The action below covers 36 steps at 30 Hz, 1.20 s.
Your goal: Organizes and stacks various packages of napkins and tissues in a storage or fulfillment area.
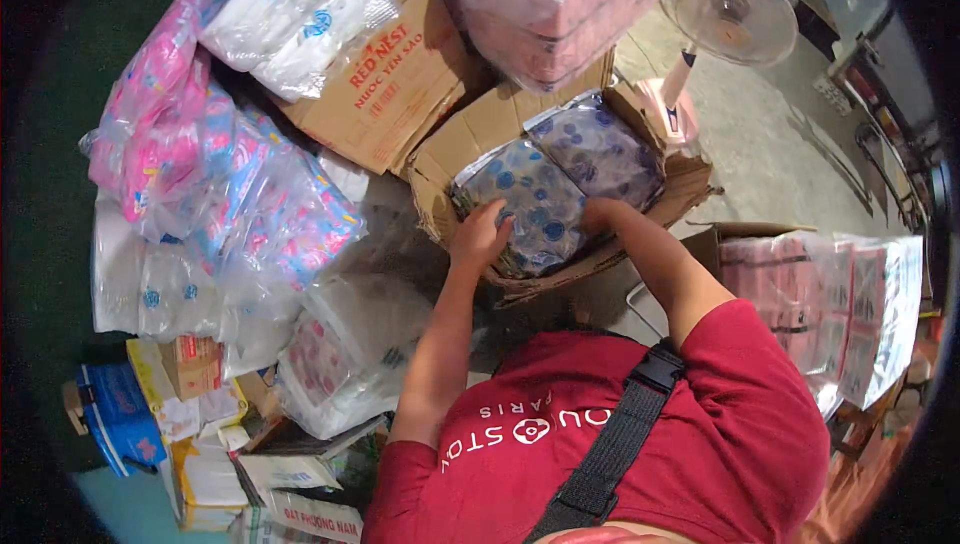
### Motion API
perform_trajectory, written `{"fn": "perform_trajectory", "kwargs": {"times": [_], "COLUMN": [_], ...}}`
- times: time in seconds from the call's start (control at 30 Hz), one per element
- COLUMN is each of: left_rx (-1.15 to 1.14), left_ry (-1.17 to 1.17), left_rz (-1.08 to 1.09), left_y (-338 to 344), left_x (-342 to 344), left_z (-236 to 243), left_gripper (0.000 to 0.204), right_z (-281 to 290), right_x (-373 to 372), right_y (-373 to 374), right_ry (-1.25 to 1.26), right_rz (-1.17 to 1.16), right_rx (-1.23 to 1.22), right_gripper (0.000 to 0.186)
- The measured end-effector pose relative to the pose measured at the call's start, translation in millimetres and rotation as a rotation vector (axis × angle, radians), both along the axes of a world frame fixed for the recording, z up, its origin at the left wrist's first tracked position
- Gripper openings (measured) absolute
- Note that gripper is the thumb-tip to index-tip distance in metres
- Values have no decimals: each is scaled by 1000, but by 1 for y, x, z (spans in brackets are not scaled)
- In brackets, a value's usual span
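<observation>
Grey floor (800, 144) spreads beyond the open cardboard box (438, 152), inside which the left hand (482, 234) and right hand (607, 216) touch opposite sides of a blue-dotted pack (530, 194) beside a purple-dotted pack (597, 149), but I cannot tell whether their half-hidden fingers grip it.

You are facing a blue-dotted pack (533, 192) and a purple-dotted pack (598, 147), both gleaming in glossy, creased clear plastic. The open box (470, 131) around them is showing matt cardboard, rough and frayed along its edges. The pink bundle (560, 14) is shining through crinkled film. You are wearing a matt cloth shirt (560, 369) under a woven, textured strap (618, 424).
</observation>
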State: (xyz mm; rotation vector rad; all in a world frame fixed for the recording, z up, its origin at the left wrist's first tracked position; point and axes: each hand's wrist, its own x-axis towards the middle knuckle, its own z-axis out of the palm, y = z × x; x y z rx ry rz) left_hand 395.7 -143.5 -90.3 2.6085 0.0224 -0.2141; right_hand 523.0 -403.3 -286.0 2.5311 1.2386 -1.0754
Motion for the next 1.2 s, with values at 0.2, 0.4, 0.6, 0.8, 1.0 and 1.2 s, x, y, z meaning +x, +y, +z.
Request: {"fn": "perform_trajectory", "kwargs": {"times": [0.2,0.4,0.6,0.8,1.0,1.2], "left_rx": [-79,-53,-60,-109,-494,-663], "left_ry": [2,-27,-139,-195,-404,-653], "left_rz": [63,71,94,154,261,306], "left_y": [-6,-4,1,-4,19,62], "left_x": [-6,-1,-5,-9,-9,-38], "left_z": [8,-8,-9,8,12,62], "left_gripper": [48,45,38,33,30,76], "right_z": [59,100,131,166,290,404], "right_x": [-19,-30,-30,-33,-37,-58], "right_y": [12,14,28,40,18,-2], "right_ry": [176,336,521,-150,-214,-48], "right_rz": [-315,-615,-842,-621,-279,-174], "right_rx": [123,213,202,597,646,878], "right_gripper": [62,86,69,35,29,29]}}
